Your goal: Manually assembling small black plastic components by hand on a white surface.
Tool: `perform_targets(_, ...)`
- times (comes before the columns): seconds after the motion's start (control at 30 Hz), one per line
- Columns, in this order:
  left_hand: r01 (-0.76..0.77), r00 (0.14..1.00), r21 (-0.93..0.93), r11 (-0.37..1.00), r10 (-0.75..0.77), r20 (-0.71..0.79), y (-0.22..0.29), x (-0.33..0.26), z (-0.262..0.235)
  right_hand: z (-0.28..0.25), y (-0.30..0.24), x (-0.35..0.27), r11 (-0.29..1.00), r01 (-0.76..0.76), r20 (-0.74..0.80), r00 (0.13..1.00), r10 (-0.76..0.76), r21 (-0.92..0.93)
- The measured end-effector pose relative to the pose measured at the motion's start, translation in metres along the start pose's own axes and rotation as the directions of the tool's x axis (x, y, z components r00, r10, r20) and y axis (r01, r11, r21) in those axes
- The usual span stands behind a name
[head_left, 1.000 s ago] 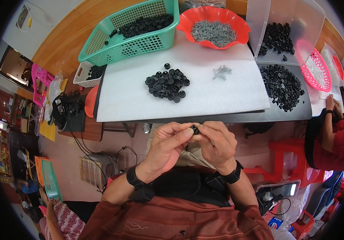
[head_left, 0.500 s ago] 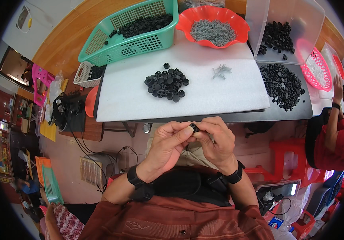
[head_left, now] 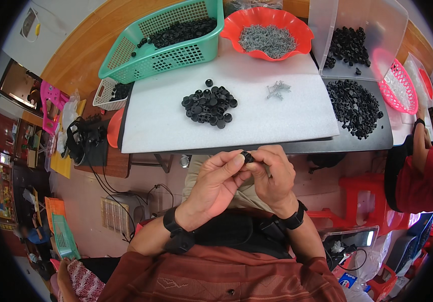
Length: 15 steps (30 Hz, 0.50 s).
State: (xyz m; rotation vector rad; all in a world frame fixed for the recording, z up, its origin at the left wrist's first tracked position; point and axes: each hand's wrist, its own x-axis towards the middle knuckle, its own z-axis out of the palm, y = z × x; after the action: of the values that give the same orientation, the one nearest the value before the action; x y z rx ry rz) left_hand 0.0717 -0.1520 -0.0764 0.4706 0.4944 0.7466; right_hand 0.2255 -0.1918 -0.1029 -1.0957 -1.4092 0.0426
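Just off the table's near edge, a small black plastic part is pinched between the fingertips of both hands. My left hand holds it with thumb and forefinger. My right hand grips its other side, and the fingers cover much of it. Beyond them on the white foam sheet lies a heap of round black plastic caps, with one cap apart behind it. To the right of that heap is a small cluster of metal screws.
A green basket of black parts and a red bowl of screws stand at the back. At right, loose black parts lie before a clear bin. A pink basket and a co-worker's arm are farther right.
The black part has turned slightly between my fingertips and more of it shows. My hands stay nearly in place. The co-worker's arm at right has drawn back.
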Motion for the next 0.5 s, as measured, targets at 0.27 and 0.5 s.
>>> perform_targets(0.27,0.022,1.0,-0.031,0.999,-0.022,-0.002,-0.0016,0.0004,-0.0012,0.001,-0.0006,0.001,0.999,-0.028,-0.041,0.999,0.03,0.046)
perform_targets(0.5,0.032,0.999,-0.037,0.999,-0.032,-0.004,-0.0036,0.0007,-0.0023,0.0006,0.0009,-0.001,0.998,-0.03,-0.05,0.998,0.033,0.056)
